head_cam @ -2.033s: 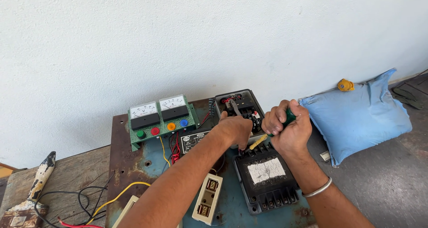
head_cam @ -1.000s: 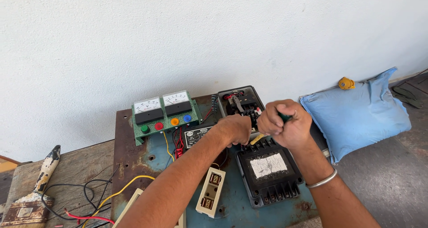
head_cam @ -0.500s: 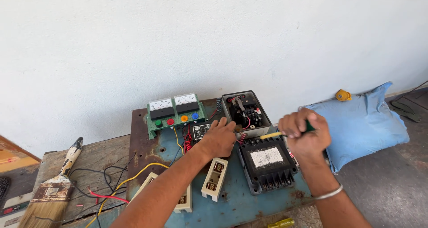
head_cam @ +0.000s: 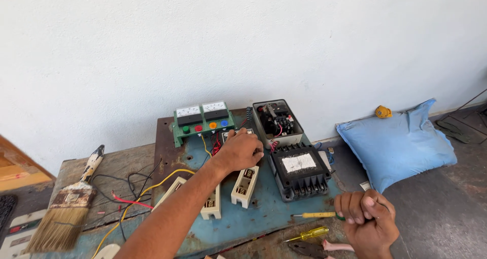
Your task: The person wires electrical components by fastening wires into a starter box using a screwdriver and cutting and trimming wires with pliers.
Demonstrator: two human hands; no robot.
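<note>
The right hand [head_cam: 369, 222] is closed in a fist around the green handle of a thin screwdriver with a yellow shaft [head_cam: 315, 215]. The tool lies almost level near the front edge of the blue rusty metal board [head_cam: 264, 216], and its tip points to the person's left. The left hand [head_cam: 242, 148] rests flat with curled fingers on a small part in the board's middle; what it grips I cannot tell. Just right of it sits a black ribbed box with a white label [head_cam: 299, 169]. Behind that, an open grey box [head_cam: 276, 119] contains black parts and red wires. A second yellow screwdriver [head_cam: 307, 234] lies at the front edge, where bare room remains.
</note>
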